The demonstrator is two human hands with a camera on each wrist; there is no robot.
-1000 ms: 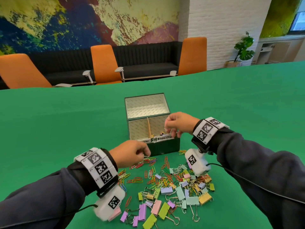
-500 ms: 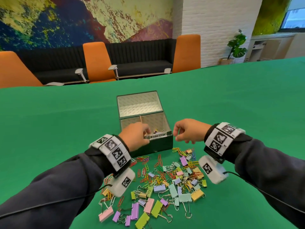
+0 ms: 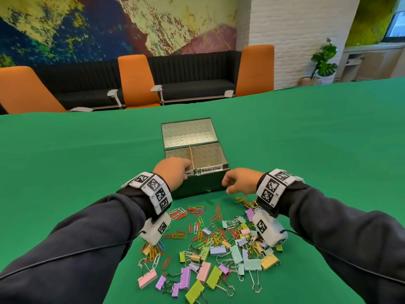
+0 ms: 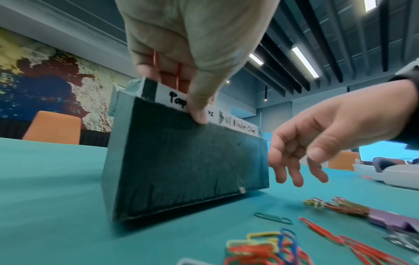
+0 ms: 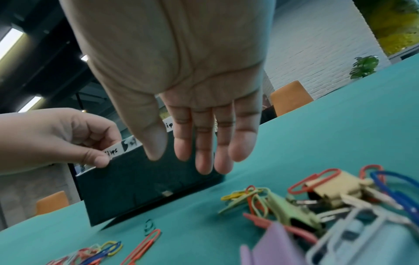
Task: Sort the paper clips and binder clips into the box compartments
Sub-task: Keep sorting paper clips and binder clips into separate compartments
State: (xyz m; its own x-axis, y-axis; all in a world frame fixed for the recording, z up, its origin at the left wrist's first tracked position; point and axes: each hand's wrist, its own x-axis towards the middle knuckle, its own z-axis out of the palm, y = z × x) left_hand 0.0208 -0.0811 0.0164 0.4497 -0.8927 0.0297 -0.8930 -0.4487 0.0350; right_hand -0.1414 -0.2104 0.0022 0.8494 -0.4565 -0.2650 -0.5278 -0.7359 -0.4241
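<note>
two red paper clips (image 4: pixel 179 71) pinched in the left hand (image 3: pixel 173 172) over the box (image 3: pixel 197 183) could catch its rim; right hand (image 3: pixel 238 179), at 3 o'clock, hangs spread, empty.

The table (image 3: pixel 65 161) is plain green. The box (image 3: pixel 197 185) is dark green outside with white handwritten labels (image 3: pixel 211 169). Paper clips (image 3: pixel 176 235) are red, yellow and blue; binder clips (image 3: pixel 252 264) are pastel pink, lilac, mint and lime.
</note>
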